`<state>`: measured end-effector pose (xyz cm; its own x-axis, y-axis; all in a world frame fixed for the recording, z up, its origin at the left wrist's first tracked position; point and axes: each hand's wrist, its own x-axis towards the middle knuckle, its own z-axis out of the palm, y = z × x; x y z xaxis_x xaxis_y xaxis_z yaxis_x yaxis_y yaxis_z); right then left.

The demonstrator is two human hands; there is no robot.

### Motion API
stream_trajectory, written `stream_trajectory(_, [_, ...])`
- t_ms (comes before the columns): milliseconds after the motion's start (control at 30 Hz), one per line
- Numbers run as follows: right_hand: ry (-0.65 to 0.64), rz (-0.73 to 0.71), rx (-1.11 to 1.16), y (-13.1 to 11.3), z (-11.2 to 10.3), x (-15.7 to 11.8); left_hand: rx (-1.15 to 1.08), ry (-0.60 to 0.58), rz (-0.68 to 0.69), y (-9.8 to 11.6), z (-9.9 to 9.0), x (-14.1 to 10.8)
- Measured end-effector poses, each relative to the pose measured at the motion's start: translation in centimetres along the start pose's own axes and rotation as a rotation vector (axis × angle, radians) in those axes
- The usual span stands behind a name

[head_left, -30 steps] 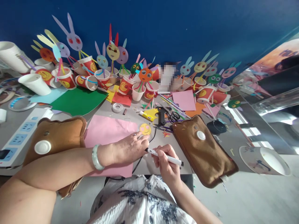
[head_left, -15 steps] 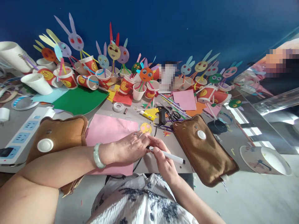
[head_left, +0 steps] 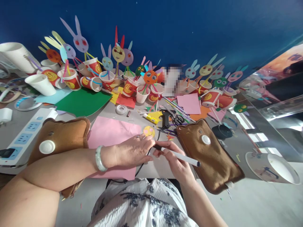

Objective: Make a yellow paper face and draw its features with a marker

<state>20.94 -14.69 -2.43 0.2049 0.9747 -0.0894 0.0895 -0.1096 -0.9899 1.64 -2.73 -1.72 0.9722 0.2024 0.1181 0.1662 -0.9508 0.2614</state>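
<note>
A slim white cylindrical marker with dark ends (head_left: 184, 158) is gripped between the thumb and fingers of the right hand (head_left: 176, 160), its inner end near the left fingertips. The left hand (head_left: 133, 151) is extended, thumb spread. A round yellow paper face (head_left: 149, 130) is seen just beyond; the hands are flanked by 2 brown fabric pouches (head_left: 208, 159).

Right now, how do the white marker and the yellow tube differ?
The white marker is held in the right hand; the yellow tube lies on the table. The marker has a white barrel with dark ends, while the tube is mostly yellow. The marker looks longer and slimmer than the tube. Both slant down toward the picture's right.
</note>
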Motion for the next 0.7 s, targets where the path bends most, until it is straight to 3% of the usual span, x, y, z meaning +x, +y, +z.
stream_trajectory(200, [0.181, -0.082, -0.474, -0.1, -3.1, 0.3, -0.027, 0.010, 0.008, -0.4, 0.4, -0.7])
stream_trajectory(467, [0.096, -0.009, -0.448, 1.1, -3.1, 0.7, 0.113, 0.089, 0.061, -0.6, 0.9, -1.1])
stream_trajectory(700, [0.170, -0.240, -0.601, 0.9, -3.7, 0.6, 0.199, 0.129, 0.095, -1.0, 2.0, -2.0])
